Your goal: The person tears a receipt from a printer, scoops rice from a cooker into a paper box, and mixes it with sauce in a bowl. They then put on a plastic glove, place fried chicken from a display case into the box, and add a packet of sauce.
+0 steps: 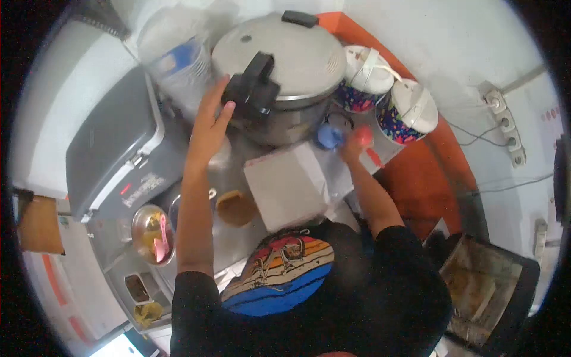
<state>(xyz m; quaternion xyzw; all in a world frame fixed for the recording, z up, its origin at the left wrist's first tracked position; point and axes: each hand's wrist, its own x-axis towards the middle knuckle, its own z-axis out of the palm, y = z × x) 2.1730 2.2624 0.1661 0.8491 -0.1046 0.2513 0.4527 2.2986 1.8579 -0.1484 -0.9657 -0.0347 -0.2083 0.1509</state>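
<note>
My left hand (209, 128) is at the left end of a black latch (254, 86) on the front of a big cooker (285, 59) with a light grey lid. The thumb and forefinger lie on either side of that end. The lid sits down on the cooker. To the right, my right hand (352, 149) is blurred beside a blue cup-like thing (330, 135) and a red rounded thing (364, 135); I cannot tell whether it grips either. A white box (285, 187) stands between my arms, in front of the cooker.
Two patterned containers with white lids (410, 110) stand right of the cooker. Stacked plastic cups (184, 71) and a grey lidded case (113, 146) are at left. A bowl with a pink spoon (153, 235) sits lower left. Power sockets (504, 125) hang on the right wall.
</note>
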